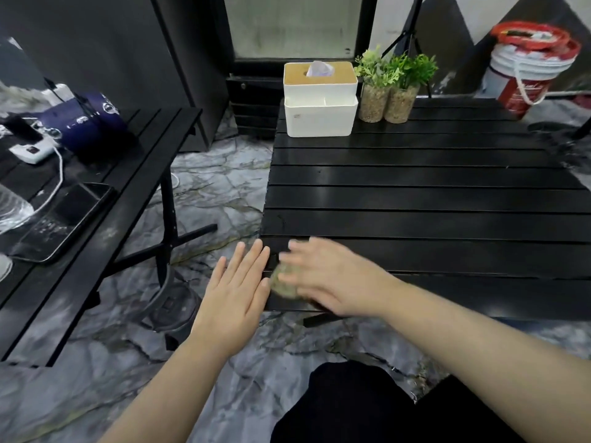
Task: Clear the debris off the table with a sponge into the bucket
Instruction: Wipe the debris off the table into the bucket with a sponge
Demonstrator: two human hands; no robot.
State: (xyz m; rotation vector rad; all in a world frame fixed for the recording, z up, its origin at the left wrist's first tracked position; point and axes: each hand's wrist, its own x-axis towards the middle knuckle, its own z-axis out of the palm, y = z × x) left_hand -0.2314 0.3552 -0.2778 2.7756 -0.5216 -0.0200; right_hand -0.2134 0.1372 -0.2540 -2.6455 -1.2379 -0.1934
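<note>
Greenish sponge (283, 284) at the lower-left corner of the black slatted desk (431, 199), lying flat on the last slats beside the left edge. The right hand (332, 276) lay over it with fingers extended and spread, pressing it down rather than clasping it. Motion blur hid the thumb, so a side grip could not be ruled out. The left hand (236, 289) was held flat with fingers straight and together, its fingertips against the desk edge just left of the sponge and nothing held. This placement probably served as a stop or scoop for whatever the sponge pushed over the edge. No debris could be made out on the slats.

Below this corner, on the marbled floor, stood a dark round container (171, 303), possibly the bucket and placed to catch the sweepings. A white-and-red bucket (527, 68) stood well apart, at the upper right of the frame. A tissue box (319, 100) and two potted plants (393, 87) occupied the far edge of the desk.
</note>
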